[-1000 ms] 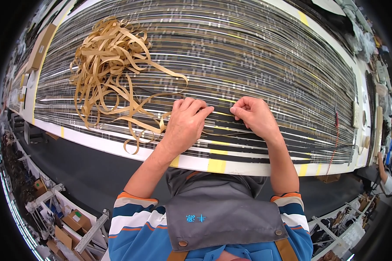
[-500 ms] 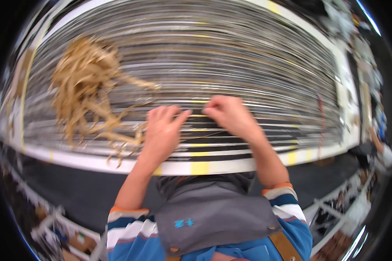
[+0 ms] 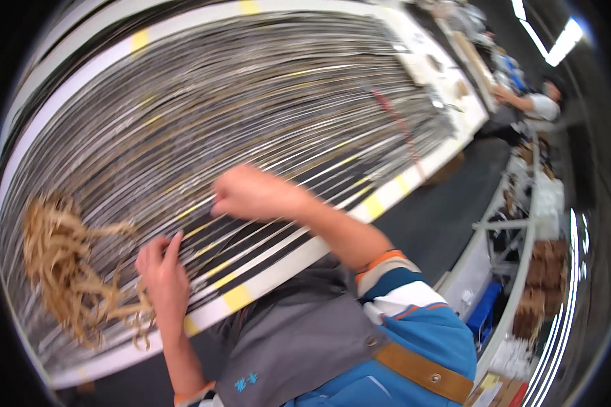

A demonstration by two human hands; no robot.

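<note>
Long, thin pale and dark strips (image 3: pixel 299 102) lie side by side across a wide white-framed table (image 3: pixel 312 249). Over the strips near its front edge is my left hand (image 3: pixel 164 281), thumb raised and fingers apart, with nothing visible in it. To its right and a little farther off, my right hand (image 3: pixel 254 193) is closed, fingertips bent down toward the strips. Blur and the hand itself hide whatever it may hold. Left of my left hand sits a tangled heap of tan ribbon-like strips (image 3: pixel 64 271), some loose ends reaching close to that hand.
Yellow marks (image 3: pixel 237 297) dot the white frame. A red line (image 3: pixel 400 125) crosses the strips at the right. Beyond the table's right end another person (image 3: pixel 540 105) stands by a cluttered bench. Shelving (image 3: pixel 506 227) with brown bundles and a blue bin (image 3: pixel 485 312) stands at the right.
My view has swung to the right, so the table now slants and the far person shows more. My hands are farther apart, the right one having moved away from the left.
</note>
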